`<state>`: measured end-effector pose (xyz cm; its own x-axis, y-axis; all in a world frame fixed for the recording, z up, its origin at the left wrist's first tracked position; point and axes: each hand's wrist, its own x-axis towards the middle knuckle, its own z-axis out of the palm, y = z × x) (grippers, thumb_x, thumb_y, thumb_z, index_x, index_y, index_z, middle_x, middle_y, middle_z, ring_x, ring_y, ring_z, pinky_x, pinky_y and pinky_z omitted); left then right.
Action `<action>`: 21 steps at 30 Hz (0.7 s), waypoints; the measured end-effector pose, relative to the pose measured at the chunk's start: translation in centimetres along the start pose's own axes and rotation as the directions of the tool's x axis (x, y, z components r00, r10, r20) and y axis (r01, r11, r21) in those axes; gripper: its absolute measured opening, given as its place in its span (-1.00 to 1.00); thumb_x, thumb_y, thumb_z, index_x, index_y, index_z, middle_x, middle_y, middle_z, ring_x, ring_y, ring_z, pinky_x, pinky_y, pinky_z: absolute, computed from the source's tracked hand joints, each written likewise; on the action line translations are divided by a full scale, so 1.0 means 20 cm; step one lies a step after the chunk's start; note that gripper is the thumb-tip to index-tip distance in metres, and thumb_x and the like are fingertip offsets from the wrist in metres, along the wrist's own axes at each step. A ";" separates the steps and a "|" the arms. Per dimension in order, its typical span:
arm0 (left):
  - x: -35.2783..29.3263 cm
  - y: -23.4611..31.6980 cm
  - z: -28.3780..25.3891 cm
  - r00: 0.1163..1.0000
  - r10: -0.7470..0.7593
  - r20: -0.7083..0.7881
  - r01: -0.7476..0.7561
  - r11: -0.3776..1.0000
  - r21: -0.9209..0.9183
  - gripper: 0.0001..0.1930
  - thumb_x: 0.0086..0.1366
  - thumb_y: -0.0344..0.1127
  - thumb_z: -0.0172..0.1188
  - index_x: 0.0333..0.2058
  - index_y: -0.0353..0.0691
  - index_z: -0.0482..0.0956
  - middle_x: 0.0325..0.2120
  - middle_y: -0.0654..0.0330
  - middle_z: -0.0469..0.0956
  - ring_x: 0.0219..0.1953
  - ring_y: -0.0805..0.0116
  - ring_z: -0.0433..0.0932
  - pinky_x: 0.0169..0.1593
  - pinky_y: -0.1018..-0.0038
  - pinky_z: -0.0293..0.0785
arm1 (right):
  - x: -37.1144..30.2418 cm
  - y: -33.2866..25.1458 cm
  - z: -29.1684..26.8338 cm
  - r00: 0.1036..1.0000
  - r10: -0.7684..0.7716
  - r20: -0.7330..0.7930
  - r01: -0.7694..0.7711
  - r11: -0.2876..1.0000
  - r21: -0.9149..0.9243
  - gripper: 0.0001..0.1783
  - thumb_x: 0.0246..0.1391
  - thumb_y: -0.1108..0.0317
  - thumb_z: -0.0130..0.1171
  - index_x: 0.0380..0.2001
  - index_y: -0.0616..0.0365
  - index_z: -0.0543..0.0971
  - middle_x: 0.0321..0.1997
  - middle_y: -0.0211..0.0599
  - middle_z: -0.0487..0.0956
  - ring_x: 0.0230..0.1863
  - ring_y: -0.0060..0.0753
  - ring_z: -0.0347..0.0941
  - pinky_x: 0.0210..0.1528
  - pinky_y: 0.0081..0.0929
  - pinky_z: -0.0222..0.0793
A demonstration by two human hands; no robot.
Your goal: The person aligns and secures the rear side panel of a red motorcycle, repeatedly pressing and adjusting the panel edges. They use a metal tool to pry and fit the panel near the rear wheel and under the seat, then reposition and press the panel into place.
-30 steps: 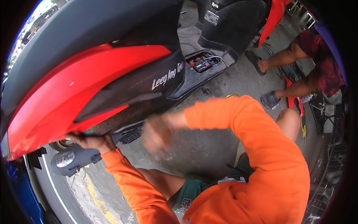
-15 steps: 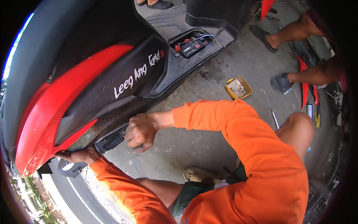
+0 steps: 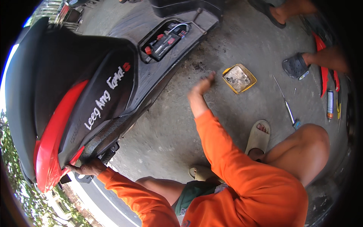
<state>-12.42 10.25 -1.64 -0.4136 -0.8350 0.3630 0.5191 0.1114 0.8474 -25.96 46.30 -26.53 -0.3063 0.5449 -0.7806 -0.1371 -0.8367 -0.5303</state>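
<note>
A black and red scooter (image 3: 107,60) fills the left side. My left hand (image 3: 90,168) is at the lower rear edge of its red side panel (image 3: 51,170), fingers curled round the edge and partly hidden. My right hand (image 3: 202,85) is stretched out over the concrete, just left of a yellow-rimmed square tray (image 3: 239,78) with small dark bits in it. Its fingers are smeared by motion, and whether anything is in them cannot be made out. A screwdriver (image 3: 289,111) lies on the ground beyond my knee.
A battery (image 3: 164,45) sits in the uncovered footboard recess, with a metal tool (image 3: 198,22) nearby. Another person's foot in a dark clog (image 3: 297,68) is at the right. Red panels (image 3: 323,72), a spray can (image 3: 330,104) and a yellow-handled tool (image 3: 338,108) lie there too.
My right hand has left the black part low on the scooter's side and swung forward and right toward the tray. My left hand stays at the panel edge. The view has shifted.
</note>
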 end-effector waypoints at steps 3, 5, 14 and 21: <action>0.02 -0.01 0.01 0.989 -0.002 -0.146 0.009 0.999 0.049 -0.02 0.09 0.30 0.46 0.36 -0.19 0.40 0.38 -0.05 0.35 0.39 -0.17 0.32 0.47 -0.18 0.19 | -0.02 0.09 0.32 0.982 -0.070 0.173 0.040 0.984 0.174 -0.25 0.48 -0.10 0.00 0.28 0.50 0.31 0.40 0.42 0.34 0.36 0.13 0.41 0.42 -0.07 0.31; 0.02 -0.01 0.02 0.980 -0.028 -0.196 0.033 0.999 0.024 -0.04 0.07 0.30 0.46 0.35 -0.15 0.42 0.39 -0.03 0.34 0.40 -0.17 0.31 0.45 -0.24 0.19 | -0.03 0.17 0.36 1.000 -0.017 0.024 0.014 0.995 0.098 -0.25 0.46 -0.12 0.03 0.21 0.52 0.37 0.27 0.34 0.44 0.23 0.16 0.49 0.36 -0.04 0.36; -0.09 0.05 0.07 0.993 -0.074 -0.096 0.093 0.971 0.220 0.01 0.01 0.45 0.41 0.41 0.19 0.35 0.51 0.04 0.12 0.53 -0.22 0.00 0.35 -0.61 -0.10 | 0.23 0.09 0.47 0.971 -0.235 -0.050 0.235 0.972 -0.002 -0.44 0.46 0.05 0.06 0.03 0.50 0.45 0.12 0.34 0.44 0.09 0.20 0.48 0.18 0.03 0.37; -0.02 0.07 0.01 0.983 -0.155 -0.099 0.168 0.977 0.132 -0.03 0.06 0.42 0.39 0.35 0.02 0.43 0.46 0.01 0.22 0.49 -0.21 0.09 0.39 -0.55 -0.08 | 0.34 0.03 0.46 0.922 -0.364 -0.136 0.327 0.916 -0.235 -0.44 0.47 0.00 0.02 0.03 0.44 0.40 0.08 0.21 0.41 0.09 0.16 0.46 0.24 0.08 0.31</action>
<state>-11.69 10.85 -0.55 -0.4133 -0.8912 0.1870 0.3389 0.0401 0.9400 -36.73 49.09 -29.15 -0.1043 0.8140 -0.5715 -0.0043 -0.5750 -0.8182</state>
